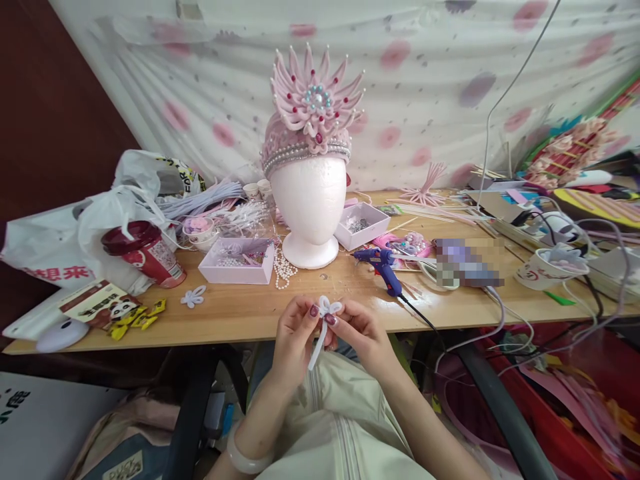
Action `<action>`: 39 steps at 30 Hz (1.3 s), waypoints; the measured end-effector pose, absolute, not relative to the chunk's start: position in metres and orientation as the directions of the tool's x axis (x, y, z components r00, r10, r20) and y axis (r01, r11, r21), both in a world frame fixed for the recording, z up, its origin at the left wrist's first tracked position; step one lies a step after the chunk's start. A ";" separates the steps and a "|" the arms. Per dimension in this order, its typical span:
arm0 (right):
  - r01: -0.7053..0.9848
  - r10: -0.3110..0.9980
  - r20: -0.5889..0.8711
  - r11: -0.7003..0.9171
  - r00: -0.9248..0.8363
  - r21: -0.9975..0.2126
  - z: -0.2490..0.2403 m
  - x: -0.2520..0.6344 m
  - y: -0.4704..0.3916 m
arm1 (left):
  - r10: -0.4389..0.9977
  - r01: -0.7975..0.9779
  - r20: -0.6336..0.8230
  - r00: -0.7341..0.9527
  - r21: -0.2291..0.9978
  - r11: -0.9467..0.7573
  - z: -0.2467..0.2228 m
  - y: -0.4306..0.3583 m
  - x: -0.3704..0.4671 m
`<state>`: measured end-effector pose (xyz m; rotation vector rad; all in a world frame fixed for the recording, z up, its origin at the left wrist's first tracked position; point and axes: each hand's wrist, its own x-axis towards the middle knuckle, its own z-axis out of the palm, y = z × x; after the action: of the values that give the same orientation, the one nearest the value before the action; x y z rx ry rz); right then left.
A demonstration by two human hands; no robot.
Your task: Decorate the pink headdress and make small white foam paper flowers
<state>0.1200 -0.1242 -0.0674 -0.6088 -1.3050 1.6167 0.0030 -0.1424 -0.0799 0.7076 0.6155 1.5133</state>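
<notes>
Between both hands, just past the table's front edge, is a white pipe cleaner (pixel 316 350) bent into small loops at its top, with one straight tail hanging down. My left hand (pixel 296 333) pinches the loops from the left, thumb against finger. From the right, my right hand (pixel 361 333) pinches the same piece, its thumb over the base of the loops. A finished-looking white looped flower (pixel 193 297) lies on the table to the left. Beyond the hands stands a white foam head (pixel 309 200) wearing a pink beaded headdress (pixel 315 107).
A blue glue gun (pixel 383 263) rests right of the foam head, its cord running over the front edge. White boxes of beads (pixel 237 272) (pixel 363 235) flank the head. A red cup (pixel 145 250) and candy packets (pixel 137 319) sit left; a paper cup (pixel 547 273) stands right.
</notes>
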 end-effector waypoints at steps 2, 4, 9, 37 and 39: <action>-0.360 0.896 0.174 0.017 -0.409 -0.933 -0.068 0.118 -0.125 | 0.999 -0.708 0.027 -0.042 0.705 -0.049 -0.081 -0.143 0.006; -0.368 0.902 0.183 0.029 -0.391 -0.929 -0.068 0.117 -0.125 | 0.999 -0.739 -0.013 -0.035 0.673 -0.017 -0.081 -0.143 0.009; -0.361 0.913 0.162 0.017 -0.375 -0.932 -0.069 0.115 -0.126 | 0.996 -0.788 -0.080 -0.036 0.615 0.021 -0.081 -0.143 0.012; -0.415 0.872 0.087 -0.139 -0.482 -0.899 -0.084 0.110 -0.110 | 0.981 -0.827 -0.173 -0.086 0.561 0.027 -0.093 -0.134 0.001; -0.413 0.864 0.101 -0.131 -0.494 -0.901 -0.085 0.109 -0.110 | 0.988 -0.775 -0.128 -0.089 0.631 0.012 -0.092 -0.136 -0.002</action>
<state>0.1092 -0.1100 -0.0845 -0.5751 -1.2017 1.7712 -0.0024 -0.1358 -0.0919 0.4166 0.6584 1.5415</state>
